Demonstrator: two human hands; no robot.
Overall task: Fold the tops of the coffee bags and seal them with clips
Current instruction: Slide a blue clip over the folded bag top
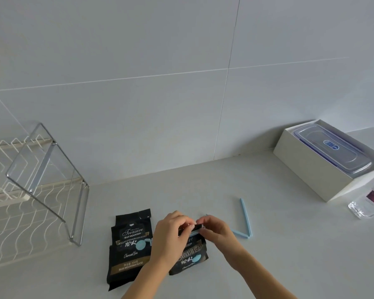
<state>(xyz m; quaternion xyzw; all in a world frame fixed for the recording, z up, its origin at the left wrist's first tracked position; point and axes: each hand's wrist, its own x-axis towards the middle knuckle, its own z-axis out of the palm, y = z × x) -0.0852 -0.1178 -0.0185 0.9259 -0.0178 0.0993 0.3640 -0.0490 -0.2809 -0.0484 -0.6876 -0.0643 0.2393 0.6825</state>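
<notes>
Coffee bags, two of them, lie flat on the pale counter (268, 255) in front of me: the left bag (130, 247) with its top unfolded and unclipped, the right bag (191, 261) under my hands. I judge them light and limp, thin crinkly foil around a soft, shifting fill, and slick enough that a fold will spring open unless it is pinched flat. The place to hold is the folded top edge, at both ends, not the belly.

My left hand (171, 231) and right hand (217, 233) are close together over that edge, fingertips curled and pinching the fold from either side. The wrists are low and the forearms come in from the bottom of the view. Between the fingers shows a pale blue strip, which I take to be a clip (193, 233) on the fold; whether it is snapped closed I cannot tell. A spare clip (246, 216), open in a V, lies on the counter just right of my right hand, apart from it.
</notes>
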